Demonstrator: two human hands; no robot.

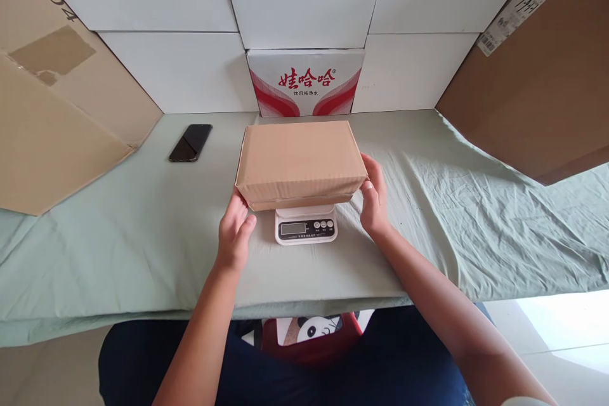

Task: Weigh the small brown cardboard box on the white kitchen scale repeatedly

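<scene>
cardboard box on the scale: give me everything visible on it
The cardboard box is plain brown, rectangular, closed, with no visible label or print. It lies flat and level on the small white scale, hiding most of the platform. The left hand touches its near left corner; the right hand touches its near right corner.

A black phone (pixel 190 143) lies at upper left on the pale green cloth (pixel 451 216). A red-and-white printed carton (pixel 305 82) stands at top centre, with large brown cardboard sheets (pixel 537 76) leaning at both edges.
</scene>
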